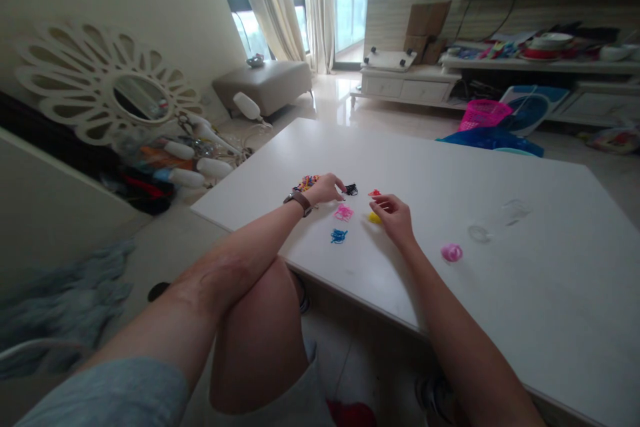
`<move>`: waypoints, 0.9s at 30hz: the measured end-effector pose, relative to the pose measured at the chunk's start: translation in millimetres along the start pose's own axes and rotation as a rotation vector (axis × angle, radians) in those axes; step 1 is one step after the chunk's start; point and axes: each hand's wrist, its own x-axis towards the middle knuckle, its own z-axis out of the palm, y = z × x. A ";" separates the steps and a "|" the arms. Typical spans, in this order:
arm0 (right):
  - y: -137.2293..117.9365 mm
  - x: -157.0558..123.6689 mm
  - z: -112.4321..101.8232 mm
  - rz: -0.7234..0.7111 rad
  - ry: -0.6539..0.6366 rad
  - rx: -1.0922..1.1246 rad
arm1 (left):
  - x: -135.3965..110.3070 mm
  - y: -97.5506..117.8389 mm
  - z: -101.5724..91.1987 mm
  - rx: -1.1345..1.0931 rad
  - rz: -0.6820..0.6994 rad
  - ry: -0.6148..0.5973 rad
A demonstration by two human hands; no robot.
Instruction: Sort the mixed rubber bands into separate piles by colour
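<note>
Head view: blue bands (339,236) nearest me, short of my left hand (327,188); pink bands (343,213) between. My right hand (395,215) curled, partly hiding yellow bands (374,218); red bands (374,193) just past it. Left bent, black bands (352,189) just beside. Cannot tell if either grips any.

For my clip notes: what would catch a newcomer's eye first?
Likely the left hand near a black pile on the white table, and the right hand near a red pile and a yellow pile. Next, perhaps, the pink basket beyond the table and the petal-framed mirror at picture left.
</note>
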 end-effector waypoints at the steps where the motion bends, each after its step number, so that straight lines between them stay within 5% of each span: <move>1: 0.1 0.1 -0.4 0.002 0.001 -0.001 | 1.6 -0.1 3.2 0.004 -0.002 0.004; 12: -3.9 0.0 -0.3 0.006 -0.005 -0.011 | 4.4 -2.1 2.6 -0.003 -0.025 0.009; 17: -2.0 0.2 1.1 -0.013 -0.025 -0.047 | -3.7 0.3 -2.7 -0.038 0.066 -0.016; 27: -6.4 -5.5 6.9 -0.324 -0.260 -0.228 | -23.4 0.0 -1.2 -0.379 0.162 -0.169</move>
